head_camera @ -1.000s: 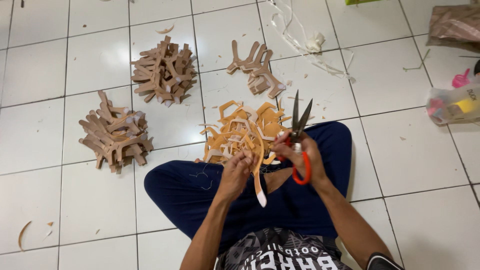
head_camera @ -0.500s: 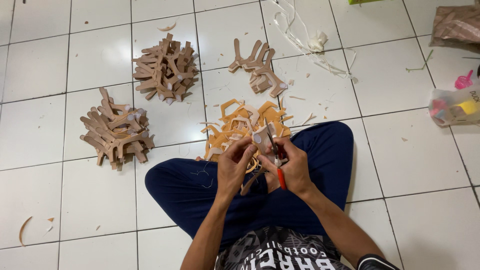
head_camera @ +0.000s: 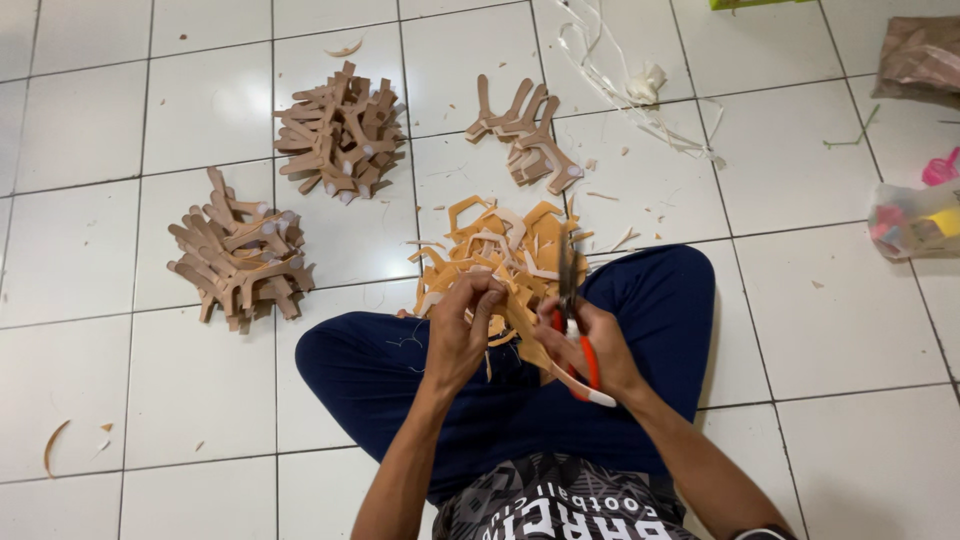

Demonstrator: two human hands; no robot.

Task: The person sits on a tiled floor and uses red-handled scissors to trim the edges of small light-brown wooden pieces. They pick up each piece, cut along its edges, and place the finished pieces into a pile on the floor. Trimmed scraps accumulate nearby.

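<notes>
- Two bare hands work over the lap of a person sitting cross-legged on a white tiled floor (head_camera: 120,400), legs in dark blue trousers (head_camera: 640,300).
- The left hand (head_camera: 462,335) has its fingers pinched together on a tan cut-out piece (head_camera: 522,322), holding it up above the knees.
- The right hand (head_camera: 595,345) is closed around the orange handles of a pair of scissors (head_camera: 572,300); the blades point away from the body and stand nearly together, right beside the held piece. Whether the blades bite into the piece cannot be told.
- A pale strip (head_camera: 585,388) hangs from under the right hand.
- Just beyond the hands, touching the trousers, lies a loose heap of orange-tan offcuts (head_camera: 495,240).
- Three piles of brown branched cut-outs sit farther out on the tiles: a left pile (head_camera: 240,255), a middle pile (head_camera: 340,135) and a smaller right pile (head_camera: 525,140), each well apart from the others.
- White stringy scraps (head_camera: 640,85) lie past the smaller pile.
- At the right edge sits a clear plastic bag (head_camera: 915,215) with coloured things inside, and a brownish bag (head_camera: 920,60) lies in the far right corner.
- One curved shaving (head_camera: 55,445) lies alone on the tiles at the left.
</notes>
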